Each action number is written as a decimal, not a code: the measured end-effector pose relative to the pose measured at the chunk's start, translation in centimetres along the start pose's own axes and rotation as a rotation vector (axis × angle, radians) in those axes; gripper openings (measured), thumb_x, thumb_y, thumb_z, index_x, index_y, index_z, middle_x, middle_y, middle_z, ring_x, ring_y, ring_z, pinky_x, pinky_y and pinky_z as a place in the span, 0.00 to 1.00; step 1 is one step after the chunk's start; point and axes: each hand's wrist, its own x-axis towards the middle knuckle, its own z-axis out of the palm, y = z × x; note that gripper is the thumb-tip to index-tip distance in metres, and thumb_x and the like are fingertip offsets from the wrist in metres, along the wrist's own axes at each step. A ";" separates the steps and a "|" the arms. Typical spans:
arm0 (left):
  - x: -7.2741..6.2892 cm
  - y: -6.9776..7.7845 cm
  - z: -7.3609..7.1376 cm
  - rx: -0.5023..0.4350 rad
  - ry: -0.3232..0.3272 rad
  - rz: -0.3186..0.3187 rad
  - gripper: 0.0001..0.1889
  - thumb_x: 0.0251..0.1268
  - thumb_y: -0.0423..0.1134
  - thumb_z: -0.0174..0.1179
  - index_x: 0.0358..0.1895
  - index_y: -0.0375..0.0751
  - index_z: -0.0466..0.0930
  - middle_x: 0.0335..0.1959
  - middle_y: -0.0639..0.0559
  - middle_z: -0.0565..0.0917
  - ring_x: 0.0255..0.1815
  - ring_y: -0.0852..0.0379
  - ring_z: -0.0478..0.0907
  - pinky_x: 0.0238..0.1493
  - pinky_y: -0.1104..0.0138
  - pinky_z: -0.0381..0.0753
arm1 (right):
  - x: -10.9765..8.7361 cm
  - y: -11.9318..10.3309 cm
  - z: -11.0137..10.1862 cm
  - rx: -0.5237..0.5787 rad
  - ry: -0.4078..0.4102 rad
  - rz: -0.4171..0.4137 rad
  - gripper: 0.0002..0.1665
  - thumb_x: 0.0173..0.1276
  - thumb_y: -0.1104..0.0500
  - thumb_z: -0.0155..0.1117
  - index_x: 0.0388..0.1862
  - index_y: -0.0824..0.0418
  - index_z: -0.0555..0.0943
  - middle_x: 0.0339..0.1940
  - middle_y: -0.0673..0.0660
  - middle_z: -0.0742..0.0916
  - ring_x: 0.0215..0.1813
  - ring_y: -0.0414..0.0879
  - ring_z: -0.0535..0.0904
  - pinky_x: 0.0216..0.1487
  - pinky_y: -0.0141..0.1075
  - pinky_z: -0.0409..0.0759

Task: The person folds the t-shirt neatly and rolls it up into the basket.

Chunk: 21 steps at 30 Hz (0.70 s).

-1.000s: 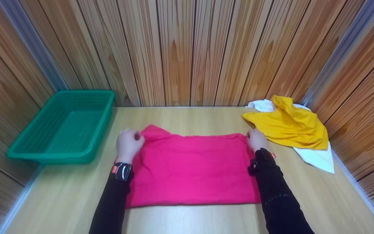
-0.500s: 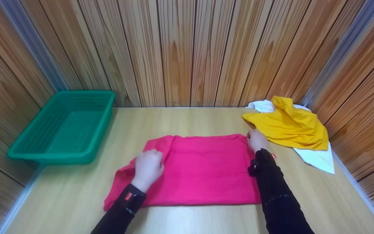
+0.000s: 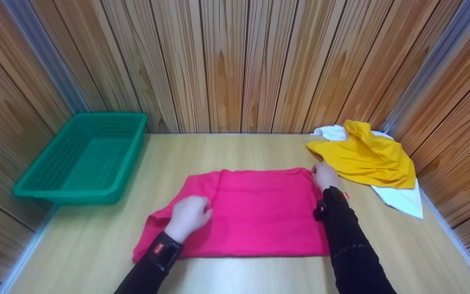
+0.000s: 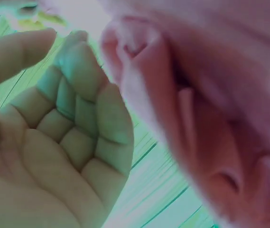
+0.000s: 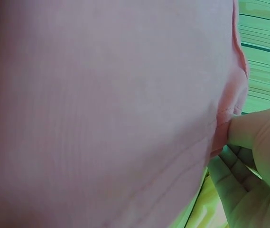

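A hot-pink shirt lies folded into a wide rectangle on the wooden table, its left part turned over with a loose flap sticking out at the lower left. Over that left part is my left hand; in the left wrist view its fingers are loosely curved, thumb apart, with no cloth between them. The shirt's bunched folds appear beside that hand. At the upper right corner my right hand pinches the shirt's edge between thumb and fingers, and the right wrist view shows stitched hem lines near the grip.
A green plastic basket stands at the back left by the wall. A yellow cloth lies heaped over white cloth at the back right, close to my right hand. Wood-patterned walls enclose the table.
My left hand moved from the shirt's upper left corner inward and toward me, turning the left side over, and let go of the cloth. My right hand has kept its pinch in place.
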 end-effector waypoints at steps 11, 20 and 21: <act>0.8 -5.3 -3.1 0.045 -0.108 -0.399 0.15 0.65 0.45 0.59 0.27 0.37 0.79 0.29 0.41 0.83 0.34 0.39 0.82 0.30 0.48 0.79 | -0.1 0.0 0.0 0.005 0.011 -0.013 0.05 0.66 0.68 0.61 0.38 0.71 0.79 0.41 0.70 0.81 0.47 0.67 0.78 0.53 0.57 0.73; 0.8 -7.0 -2.8 -0.063 -0.247 -0.491 0.21 0.67 0.54 0.58 0.24 0.40 0.76 0.22 0.49 0.75 0.27 0.51 0.74 0.25 0.59 0.71 | -0.1 0.0 -0.1 -0.002 0.021 -0.022 0.06 0.65 0.68 0.60 0.37 0.73 0.80 0.39 0.70 0.82 0.46 0.67 0.78 0.52 0.57 0.74; 0.8 -7.1 -2.7 -0.081 -0.241 -0.485 0.21 0.66 0.54 0.59 0.23 0.40 0.75 0.20 0.50 0.73 0.26 0.52 0.73 0.25 0.61 0.69 | -0.1 -0.1 -0.1 -0.001 0.014 -0.019 0.06 0.65 0.68 0.60 0.37 0.73 0.80 0.39 0.70 0.82 0.46 0.67 0.78 0.52 0.57 0.74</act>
